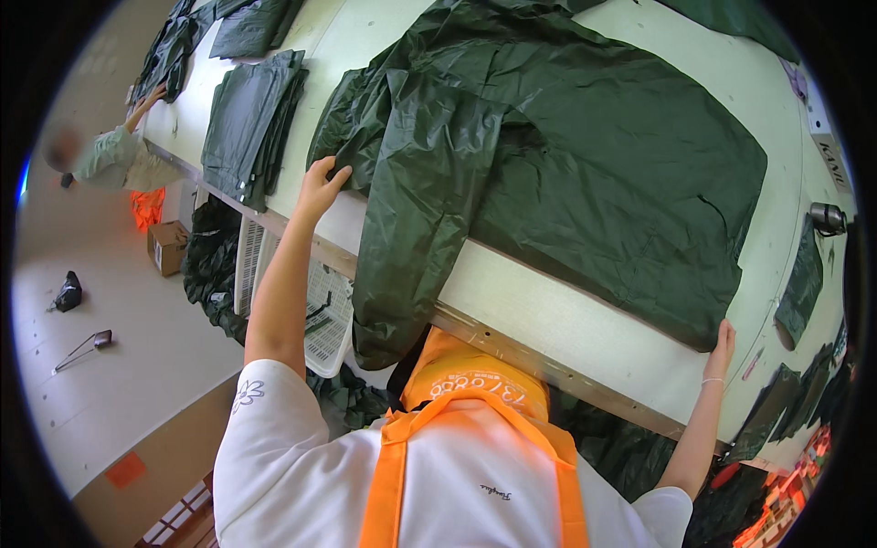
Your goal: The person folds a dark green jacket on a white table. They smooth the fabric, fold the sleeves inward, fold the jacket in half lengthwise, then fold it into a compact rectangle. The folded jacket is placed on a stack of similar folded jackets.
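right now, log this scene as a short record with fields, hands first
left hand: at the garment's left edge
right hand: at its lower right corner
garment: dark green, spread on the white table, one sleeve over the near edge
left of it: stack of folded garments
below table edge: white basket
upper left: another person, reaching to dark fabric

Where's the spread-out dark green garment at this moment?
In the head view, the garment lies on the white table at upper centre, between the left hand and the right hand, one part hanging over the near edge.
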{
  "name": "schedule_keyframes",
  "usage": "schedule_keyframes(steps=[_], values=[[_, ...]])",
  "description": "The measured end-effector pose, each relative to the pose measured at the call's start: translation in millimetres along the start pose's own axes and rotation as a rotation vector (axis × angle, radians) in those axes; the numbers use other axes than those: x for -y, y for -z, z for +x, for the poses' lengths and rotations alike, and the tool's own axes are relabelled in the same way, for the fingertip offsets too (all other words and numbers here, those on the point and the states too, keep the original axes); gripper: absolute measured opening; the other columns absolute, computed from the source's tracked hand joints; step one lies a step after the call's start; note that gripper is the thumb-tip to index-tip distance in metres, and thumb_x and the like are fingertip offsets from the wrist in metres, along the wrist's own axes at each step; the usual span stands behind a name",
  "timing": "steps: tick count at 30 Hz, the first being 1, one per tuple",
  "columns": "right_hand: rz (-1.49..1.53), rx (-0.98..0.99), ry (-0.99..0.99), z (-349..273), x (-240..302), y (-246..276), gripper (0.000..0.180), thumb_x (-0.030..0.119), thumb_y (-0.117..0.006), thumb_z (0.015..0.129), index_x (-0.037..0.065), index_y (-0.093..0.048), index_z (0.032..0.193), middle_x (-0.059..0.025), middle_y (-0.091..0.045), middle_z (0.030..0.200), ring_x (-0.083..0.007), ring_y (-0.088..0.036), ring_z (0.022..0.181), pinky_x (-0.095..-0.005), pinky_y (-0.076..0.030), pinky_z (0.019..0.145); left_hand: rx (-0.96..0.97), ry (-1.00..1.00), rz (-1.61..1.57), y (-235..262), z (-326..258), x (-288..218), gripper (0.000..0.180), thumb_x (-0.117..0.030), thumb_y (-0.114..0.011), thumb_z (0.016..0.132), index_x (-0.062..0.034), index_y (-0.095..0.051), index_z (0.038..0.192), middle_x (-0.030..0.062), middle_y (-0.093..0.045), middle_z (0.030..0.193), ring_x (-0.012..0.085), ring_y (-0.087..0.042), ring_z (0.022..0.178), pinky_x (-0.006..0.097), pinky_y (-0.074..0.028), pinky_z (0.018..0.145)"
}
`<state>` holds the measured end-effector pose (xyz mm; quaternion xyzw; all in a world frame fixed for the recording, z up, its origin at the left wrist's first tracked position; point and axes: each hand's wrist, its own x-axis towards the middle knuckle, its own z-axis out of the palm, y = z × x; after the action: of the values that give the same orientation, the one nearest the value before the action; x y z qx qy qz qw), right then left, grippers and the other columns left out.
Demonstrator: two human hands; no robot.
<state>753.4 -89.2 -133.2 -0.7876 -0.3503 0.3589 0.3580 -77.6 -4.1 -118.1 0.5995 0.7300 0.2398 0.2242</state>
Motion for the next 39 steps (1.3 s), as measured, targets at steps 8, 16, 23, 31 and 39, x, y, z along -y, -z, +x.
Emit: schedule_keyframes(steps=[8, 16, 23, 31, 39], values=[[-0.357, -0.356, 0.340, -35.3, 29.7, -34.8, 0.039, 0.036, -0.050, 0.095, -0.002, -0.057, 0.100, -0.0162, -0.063, 0.093, -0.0257, -0.058, 0.083, -0.0336, -0.045, 0.078, -0.111, 0.088, 0.026, -5.4, -3.8, 6.4, 0.019, -0.018, -0.068, 0.083, -0.0023, -0.057, 0.080, 0.0067, -0.052, 0.065, 0.0170, -0.050, 0.061, 0.029, -0.038, 0.057], [-0.905, -0.350, 0.107, -25.6, 22.7, -69.3, 0.040, 0.044, -0.041, 0.095, 0.006, -0.045, 0.109, -0.0239, -0.064, 0.089, -0.0444, -0.060, 0.084, -0.0490, -0.047, 0.071, -0.205, -0.133, 0.522, -21.0, -25.4, 26.4, 0.019, -0.023, -0.068, 0.080, -0.0071, -0.059, 0.084, 0.0119, -0.061, 0.078, 0.0333, -0.057, 0.077, 0.043, -0.041, 0.076], [-1.119, -0.309, -0.037, -8.8, 55.6, -81.0, 0.045, 0.047, -0.040, 0.095, 0.004, -0.042, 0.110, -0.0224, -0.062, 0.101, -0.0419, -0.061, 0.087, -0.0502, -0.048, 0.072, -0.236, -0.127, 0.475, -22.1, -25.4, 36.7, 0.022, -0.027, -0.065, 0.082, -0.0064, -0.059, 0.085, 0.0127, -0.062, 0.076, 0.0342, -0.058, 0.077, 0.044, -0.043, 0.073], [-0.253, 0.663, 0.266, -202.9, 137.4, -224.9, 0.023, 0.021, -0.054, 0.090, 0.003, -0.067, 0.084, -0.0149, -0.065, 0.087, -0.0272, -0.061, 0.082, -0.0387, -0.046, 0.080, -0.291, -0.099, 0.495, -21.2, -35.6, 39.6, 0.023, -0.032, -0.067, 0.080, -0.0098, -0.063, 0.086, 0.0137, -0.062, 0.074, 0.0326, -0.058, 0.077, 0.042, -0.042, 0.075], [0.026, 0.935, -0.138, -395.4, 147.2, -431.5, 0.061, 0.030, -0.067, 0.083, -0.003, -0.042, 0.127, -0.0230, -0.059, 0.113, -0.0303, -0.058, 0.105, -0.0366, -0.043, 0.090, -0.138, -0.076, 0.408, -4.7, -33.6, 23.7, 0.036, -0.032, -0.062, 0.074, -0.0064, -0.062, 0.100, 0.0191, -0.061, 0.088, 0.0366, -0.056, 0.089, 0.044, -0.040, 0.086]])
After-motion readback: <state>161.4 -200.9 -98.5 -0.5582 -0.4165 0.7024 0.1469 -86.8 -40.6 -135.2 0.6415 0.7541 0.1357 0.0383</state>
